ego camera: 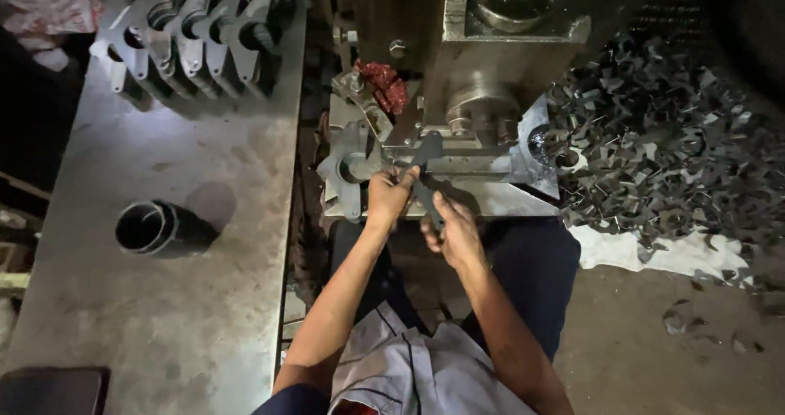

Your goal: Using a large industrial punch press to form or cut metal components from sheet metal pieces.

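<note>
The bracket (423, 174) lay at the press (482, 71) bed, its long axis running from us toward the machine, and we gripped its near end with our left hand (391, 192) clenched and right hand (452, 233) pinching just below.

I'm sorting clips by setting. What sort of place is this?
Most likely a metal stamping workshop: both hands hold a flat metal part at a press machine, with a scrap heap and stacked blanks nearby.
</note>
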